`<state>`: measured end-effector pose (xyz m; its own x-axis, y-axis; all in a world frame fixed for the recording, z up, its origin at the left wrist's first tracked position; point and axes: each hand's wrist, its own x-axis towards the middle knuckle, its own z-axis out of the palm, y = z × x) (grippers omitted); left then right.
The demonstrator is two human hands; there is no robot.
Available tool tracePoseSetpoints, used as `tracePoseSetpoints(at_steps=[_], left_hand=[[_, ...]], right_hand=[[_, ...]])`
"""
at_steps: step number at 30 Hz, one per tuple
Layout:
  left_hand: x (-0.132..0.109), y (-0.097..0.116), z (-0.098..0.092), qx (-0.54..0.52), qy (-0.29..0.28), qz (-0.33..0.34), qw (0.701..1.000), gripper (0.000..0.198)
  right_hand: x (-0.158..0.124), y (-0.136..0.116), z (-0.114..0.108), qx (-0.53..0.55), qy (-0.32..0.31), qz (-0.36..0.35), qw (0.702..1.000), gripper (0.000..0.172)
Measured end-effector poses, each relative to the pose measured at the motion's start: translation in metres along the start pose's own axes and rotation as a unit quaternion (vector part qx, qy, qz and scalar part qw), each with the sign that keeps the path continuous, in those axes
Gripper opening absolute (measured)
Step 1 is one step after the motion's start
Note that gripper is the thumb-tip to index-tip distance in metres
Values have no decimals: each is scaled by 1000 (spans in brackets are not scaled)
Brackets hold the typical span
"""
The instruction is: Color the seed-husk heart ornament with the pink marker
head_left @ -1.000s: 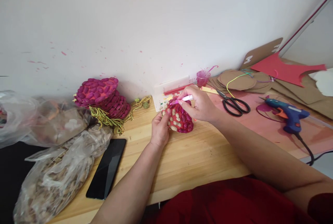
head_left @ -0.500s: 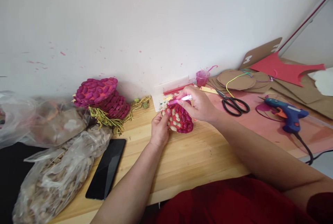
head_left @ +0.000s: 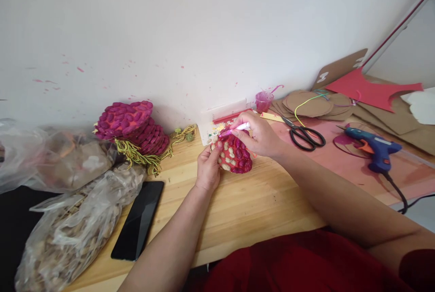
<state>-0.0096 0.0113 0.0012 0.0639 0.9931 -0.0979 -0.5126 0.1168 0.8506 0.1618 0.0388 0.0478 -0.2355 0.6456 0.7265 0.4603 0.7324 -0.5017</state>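
Note:
My left hand (head_left: 208, 168) grips the left edge of a small red disc (head_left: 234, 156) studded with peanut shells, some bare and some painted magenta. The disc rests on the wooden table (head_left: 244, 206). My right hand (head_left: 260, 136) pinches a thin white brush with a pink tip (head_left: 235, 129), and the tip touches the top of the disc.
A stack of finished magenta shell discs (head_left: 131, 124) with yellow-green tassels stands at the wall. Two plastic bags of shells (head_left: 68, 228) and a black phone (head_left: 139, 219) lie at left. A pink paint cup (head_left: 264, 101), black scissors (head_left: 304, 136), a blue glue gun (head_left: 372, 147) and cardboard cut-outs (head_left: 316, 104) lie at right.
Hardly anything differs. Both hands stay on the disc, and the brush tip has shifted only slightly at its top edge.

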Motion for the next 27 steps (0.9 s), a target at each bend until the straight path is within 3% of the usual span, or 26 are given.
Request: tracePoseSetpoints(at_steps=[11, 20, 27], left_hand=[[0, 1, 0, -3, 16, -8, 1000, 41], [1, -1, -1, 10, -1, 6, 1000, 39], [6, -10, -15, 110, -18, 59, 992, 34]], right_hand=[[2, -1, -8, -23, 7, 8, 1000, 2], [0, -2, -2, -6, 9, 15, 1000, 4], [1, -5, -4, -19, 3, 10, 1000, 4]])
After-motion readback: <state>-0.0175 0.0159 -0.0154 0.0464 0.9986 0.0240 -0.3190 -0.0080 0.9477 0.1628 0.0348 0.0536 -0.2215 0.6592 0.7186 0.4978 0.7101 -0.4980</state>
